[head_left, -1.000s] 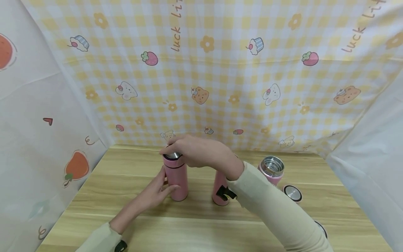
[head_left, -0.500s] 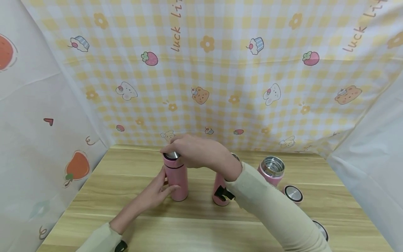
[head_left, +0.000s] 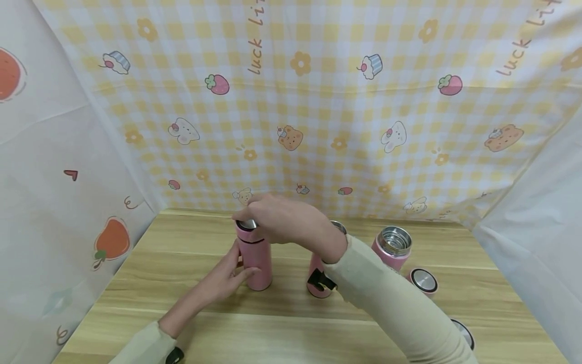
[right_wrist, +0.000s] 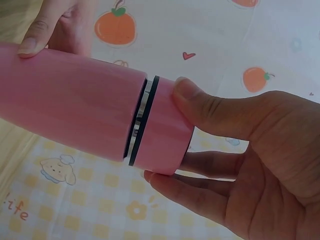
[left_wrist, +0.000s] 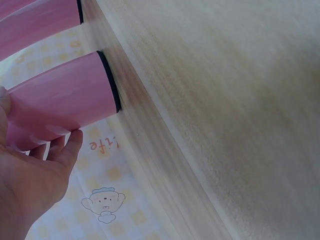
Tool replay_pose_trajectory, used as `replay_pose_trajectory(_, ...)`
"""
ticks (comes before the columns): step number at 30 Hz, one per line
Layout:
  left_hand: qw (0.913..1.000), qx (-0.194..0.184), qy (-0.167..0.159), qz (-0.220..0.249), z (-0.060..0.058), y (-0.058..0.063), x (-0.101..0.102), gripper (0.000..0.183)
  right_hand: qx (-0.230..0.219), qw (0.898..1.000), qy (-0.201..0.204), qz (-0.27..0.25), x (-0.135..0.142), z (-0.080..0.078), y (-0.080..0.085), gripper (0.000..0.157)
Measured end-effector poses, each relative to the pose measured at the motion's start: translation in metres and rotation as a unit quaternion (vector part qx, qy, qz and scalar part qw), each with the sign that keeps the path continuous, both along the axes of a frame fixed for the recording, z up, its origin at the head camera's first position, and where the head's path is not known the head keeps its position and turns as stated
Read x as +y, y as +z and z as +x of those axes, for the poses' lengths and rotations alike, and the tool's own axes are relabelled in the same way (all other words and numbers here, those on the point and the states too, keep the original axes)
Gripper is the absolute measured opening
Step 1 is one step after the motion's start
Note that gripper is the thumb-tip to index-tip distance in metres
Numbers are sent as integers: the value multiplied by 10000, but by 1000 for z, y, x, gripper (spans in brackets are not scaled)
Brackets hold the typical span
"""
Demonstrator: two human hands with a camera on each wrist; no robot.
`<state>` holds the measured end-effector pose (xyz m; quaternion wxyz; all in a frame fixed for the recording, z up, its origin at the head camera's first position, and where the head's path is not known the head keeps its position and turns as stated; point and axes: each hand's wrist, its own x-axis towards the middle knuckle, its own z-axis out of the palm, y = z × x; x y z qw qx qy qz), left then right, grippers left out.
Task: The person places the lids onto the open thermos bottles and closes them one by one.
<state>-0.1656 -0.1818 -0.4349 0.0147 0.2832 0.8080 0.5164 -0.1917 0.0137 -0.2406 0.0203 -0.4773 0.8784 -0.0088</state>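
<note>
Right hand (head_left: 283, 219) gripping lid (right_wrist: 162, 127), sleeve (head_left: 393, 298) shifted left, second bottle's rim (head_left: 340, 227) clearer

The head view looks forward and down from above the counter (head_left: 254, 338), farthest back. Both wrist views sit close and rolled, so the upright pink thermos bottle (left_wrist: 62, 95) appears sideways — the left faces its lower body, the right its lid (right_wrist: 162, 127). All three share the bottle, the left grip (left_wrist: 37, 182) and the checked cloth (head_left: 318, 111).

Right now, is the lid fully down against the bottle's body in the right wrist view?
No, a strip of silvery neck shows between the lid and the body of the pink bottle.
</note>
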Motion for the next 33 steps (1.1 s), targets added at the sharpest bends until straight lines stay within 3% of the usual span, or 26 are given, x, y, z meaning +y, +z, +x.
replay_pose_trajectory(12, 9999, -138, 58, -9, -2, -4, 0, 75, 293, 9996, 29, 49, -2, 2, -3, 36)
replay_pose_trajectory(19, 10000, -34, 68, -51, -1, -4, 0, 80, 219, 9997, -24, -72, -4, 3, -3, 14)
replay_pose_trajectory(33, 9998, -165, 64, -63, 0, -2, 0, 85, 38, 9992, -229, -319, -2, 1, -4, 25)
